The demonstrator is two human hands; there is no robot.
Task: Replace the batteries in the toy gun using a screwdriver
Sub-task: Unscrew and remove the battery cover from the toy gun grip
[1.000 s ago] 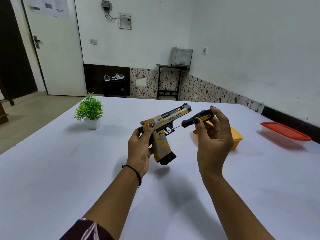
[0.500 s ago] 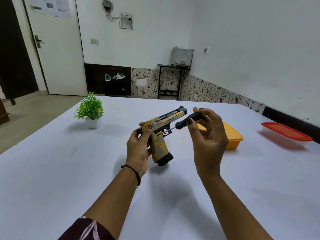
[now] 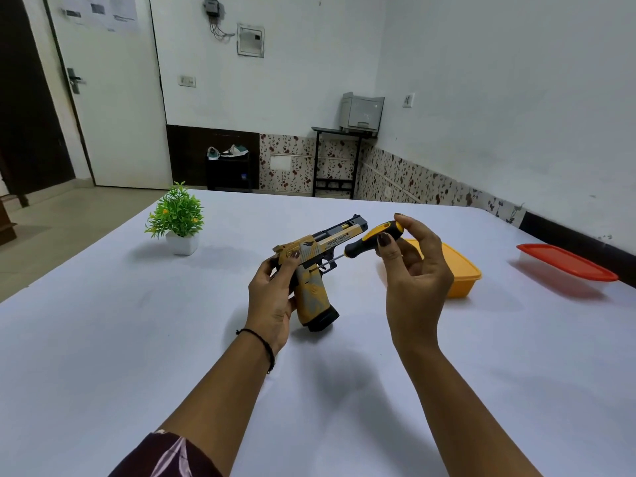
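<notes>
Left grip is clamping round the back of the toy gun, thumb pressing near the rear of the slide. Right grip is pinching the screwdriver by thumb and fingertips, the other fingers curling loosely.

Counter: it is serving as the work surface, both forearms reaching out over it.

Red-lidded container: it is sitting lidded, far right, well apart from the work.

Yellow container: it is sitting just behind the right grip, probably waiting there for parts (contents hidden).

Potted plant: it is standing far left, clear of the job.

Toy gun: it is being held muzzle away and to the right, handle base down near the counter (touching or not, cannot tell). The flat side is facing the tool, which is likely why it is being turned this way.

Screwdriver: the shaft is slanting down-left, its tip meeting the gun's side just above the handle. The light fingertip hold is suiting twirling. Judgement: the cover screw is being worked, and the batteries are not yet being reached.
</notes>
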